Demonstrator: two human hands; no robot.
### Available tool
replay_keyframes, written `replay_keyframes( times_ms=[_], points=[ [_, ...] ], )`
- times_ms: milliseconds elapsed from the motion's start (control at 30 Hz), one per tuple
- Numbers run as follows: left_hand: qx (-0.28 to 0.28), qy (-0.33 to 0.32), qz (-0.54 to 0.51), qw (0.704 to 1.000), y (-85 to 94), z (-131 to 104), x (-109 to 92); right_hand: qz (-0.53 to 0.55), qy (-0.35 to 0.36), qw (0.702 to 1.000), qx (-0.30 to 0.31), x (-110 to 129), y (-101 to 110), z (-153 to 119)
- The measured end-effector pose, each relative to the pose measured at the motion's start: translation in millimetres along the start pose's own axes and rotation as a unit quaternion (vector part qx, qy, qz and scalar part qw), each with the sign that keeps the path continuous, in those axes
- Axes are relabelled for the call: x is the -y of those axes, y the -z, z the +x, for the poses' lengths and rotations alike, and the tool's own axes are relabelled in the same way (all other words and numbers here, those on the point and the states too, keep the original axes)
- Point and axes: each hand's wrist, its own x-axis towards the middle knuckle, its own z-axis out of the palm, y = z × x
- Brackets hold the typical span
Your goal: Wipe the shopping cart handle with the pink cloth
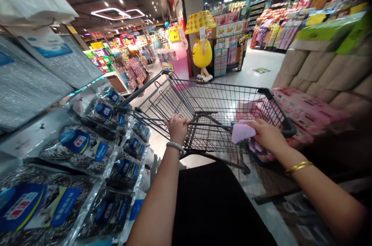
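A dark wire shopping cart (pixel 221 91) stands sideways in front of me, its handle end to the left. My left hand (pixel 178 129), with a pale bangle at the wrist, is closed on the cart's near side rail. In my right hand (pixel 270 135), below which a gold bangle shows, is a folded light-purple cloth (pixel 243 131). The fingers pinch the cloth at its right end. It lies against the near top rim of the cart, and part of it hangs down below the hand.
Bagged steel-wool scourers (pixel 84 143) hang on a rack close at my left. Stacked paper packs (pixel 316 64) and pink packages (pixel 308 110) stand at the right. Beyond the cart are a yellow mascot figure (pixel 202 54), a pillar (pixel 193 2) and store shelves.
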Motion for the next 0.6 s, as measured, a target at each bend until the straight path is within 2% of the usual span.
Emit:
replay_keyframes(
  times_ms=[133,267,333,467,533,600],
  points=[
    [-0.004,0.010,0.011,1.000,-5.1,2,-15,-0.008,-0.024,1.000,0.007,42,4,1],
    [0.000,-0.078,-0.039,0.996,-25.0,-14,-56,-0.011,0.010,1.000,-0.015,91,-3,11],
    [-0.010,-0.096,-0.063,0.993,-35.7,-23,-72,-0.001,0.028,0.999,-0.026,104,-6,15],
    [-0.019,-0.102,-0.094,0.990,-42.5,-29,-78,0.009,0.084,0.995,-0.060,94,-11,8],
    [0.001,-0.113,-0.092,0.989,-39.6,-24,-74,-0.002,0.119,0.986,-0.120,83,-20,-1],
    [0.025,-0.126,-0.074,0.989,-36.3,-17,-70,-0.010,0.157,0.968,-0.194,78,-39,-8]
  ],
)
